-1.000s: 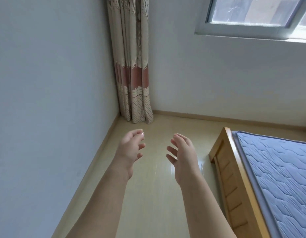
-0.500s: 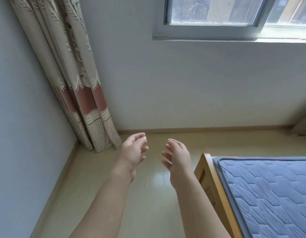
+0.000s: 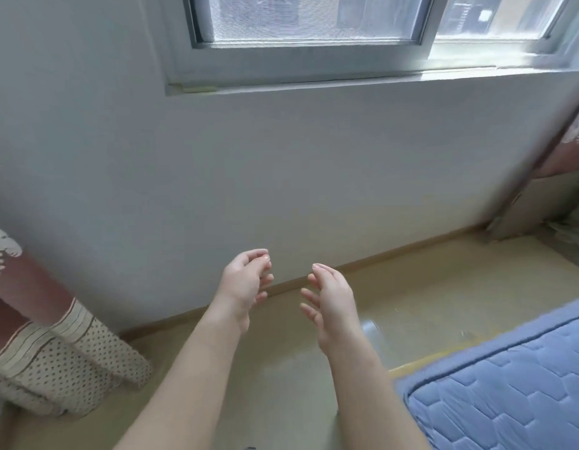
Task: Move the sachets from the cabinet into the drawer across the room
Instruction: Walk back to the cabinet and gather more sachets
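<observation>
My left hand (image 3: 244, 285) and my right hand (image 3: 330, 303) are both raised in front of me at mid frame, palms facing each other, fingers loosely curled and apart. Neither hand holds anything. No sachets, cabinet or drawer show in the head view.
A white wall with a window (image 3: 314, 34) faces me. A patterned curtain (image 3: 47, 362) hangs at the lower left. A blue quilted mattress (image 3: 509, 384) on a wooden frame fills the lower right. A pale board (image 3: 535, 203) leans at the far right. Beige floor (image 3: 281, 352) lies between.
The view has swung to the right: the curtain slid to the left edge, the window is now centred, and the far right corner has come into view. Both hands stay raised and empty.
</observation>
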Motion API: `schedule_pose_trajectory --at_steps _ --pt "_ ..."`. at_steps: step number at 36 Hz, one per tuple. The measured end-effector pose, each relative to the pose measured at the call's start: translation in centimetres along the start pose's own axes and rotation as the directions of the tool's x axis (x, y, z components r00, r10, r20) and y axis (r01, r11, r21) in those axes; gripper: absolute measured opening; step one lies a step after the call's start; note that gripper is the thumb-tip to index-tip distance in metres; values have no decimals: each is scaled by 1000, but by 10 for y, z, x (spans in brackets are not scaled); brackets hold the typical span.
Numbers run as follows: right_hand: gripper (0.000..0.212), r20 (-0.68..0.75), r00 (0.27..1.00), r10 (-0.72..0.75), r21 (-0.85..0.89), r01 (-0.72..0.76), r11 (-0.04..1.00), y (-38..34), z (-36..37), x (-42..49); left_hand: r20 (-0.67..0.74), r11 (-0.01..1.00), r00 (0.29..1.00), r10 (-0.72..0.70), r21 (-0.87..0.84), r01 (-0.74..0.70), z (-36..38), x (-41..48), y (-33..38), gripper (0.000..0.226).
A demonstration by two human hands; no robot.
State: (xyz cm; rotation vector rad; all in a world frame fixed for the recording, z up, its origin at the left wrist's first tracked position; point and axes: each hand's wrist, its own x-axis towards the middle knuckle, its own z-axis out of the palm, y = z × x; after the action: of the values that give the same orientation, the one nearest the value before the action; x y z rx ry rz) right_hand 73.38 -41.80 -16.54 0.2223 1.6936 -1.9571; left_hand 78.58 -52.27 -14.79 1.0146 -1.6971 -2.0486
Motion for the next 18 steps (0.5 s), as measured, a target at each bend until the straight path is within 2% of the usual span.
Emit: schedule_pose_trajectory --at_steps 4,10,18 --pt "5 -115 992 -50 78 59 995 -47 1 72 70 999 997 19 47 -23 41 84 36 12" --pt "6 -300 954 -19 157 69 985 -91 -33 169 267 990 962 -63 137 27 133 179 54 15" --pt "9 -400 916 -38 201 128 971 -181 -98 310 406 979 909 -93 202 10 286 290 86 14"
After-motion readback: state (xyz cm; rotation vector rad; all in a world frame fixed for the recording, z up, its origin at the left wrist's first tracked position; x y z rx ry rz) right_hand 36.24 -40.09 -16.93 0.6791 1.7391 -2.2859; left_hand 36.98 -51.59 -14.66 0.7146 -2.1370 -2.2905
